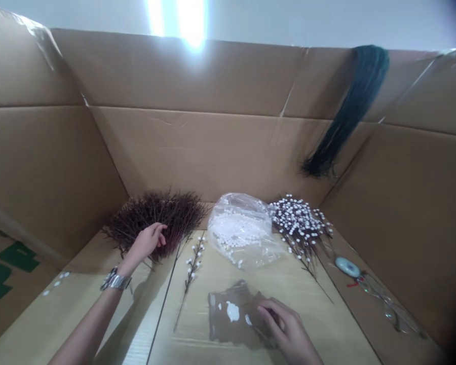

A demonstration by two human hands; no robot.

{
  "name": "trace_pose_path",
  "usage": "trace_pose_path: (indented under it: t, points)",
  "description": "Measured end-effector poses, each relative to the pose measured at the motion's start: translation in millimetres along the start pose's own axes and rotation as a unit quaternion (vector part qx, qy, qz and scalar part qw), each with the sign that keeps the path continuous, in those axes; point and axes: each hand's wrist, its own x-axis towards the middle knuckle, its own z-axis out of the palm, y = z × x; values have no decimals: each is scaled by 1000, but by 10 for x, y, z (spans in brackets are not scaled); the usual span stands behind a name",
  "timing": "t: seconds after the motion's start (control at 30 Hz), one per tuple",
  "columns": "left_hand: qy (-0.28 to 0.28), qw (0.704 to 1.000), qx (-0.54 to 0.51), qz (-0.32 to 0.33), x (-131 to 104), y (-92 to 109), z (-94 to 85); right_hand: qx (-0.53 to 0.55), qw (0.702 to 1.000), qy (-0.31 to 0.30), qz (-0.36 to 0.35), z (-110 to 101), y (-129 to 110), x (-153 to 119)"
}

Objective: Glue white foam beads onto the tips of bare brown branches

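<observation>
Head view: held the left hand [149,242], with a metal-band wristwatch [116,280] on the wrist, out at the bundle of bare dark twigs [171,210] at the back left of the surface [323,324], fingers half curled and slightly apart; could not tell whether touching a twig. Held the right hand [289,327] low at the right edge of the brown sheet [226,332], thumb and forefinger pressed together; could not make out anything between. Judged the step in hand as picking out a bare twig, with the next move seeming to call for closing the left fingers on one stem and drawing it free without snagging others. Counted one twig bundle, too dense for a stem tally; one loose white-berried sprig [190,269], left of the sheet; one clear plastic bag [264,255] of white balls [237,230], uncountable; one bundle of white-berried stems [298,219], right of the bag; three white smears [233,311] on the one sheet; one dark green hank of strands [351,109], hung over the cardboard wall [197,152]; one pale oval object [347,266], far right.
</observation>
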Motion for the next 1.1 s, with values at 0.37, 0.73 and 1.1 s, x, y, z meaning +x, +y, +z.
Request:
trace_pose_path:
  t: [0.37,0.73,1.1]
  points:
    - [-135,908,-377,-125,-1740,524,937,-125,985,41,111,-143,290,-117]
    - [-198,891,-350,-210,-2233,293,1473,114,982,74,133,21,471,-265]
    - [-153,918,-306,-199,-2396,328,1523,232,969,54,72,-222,399,92]
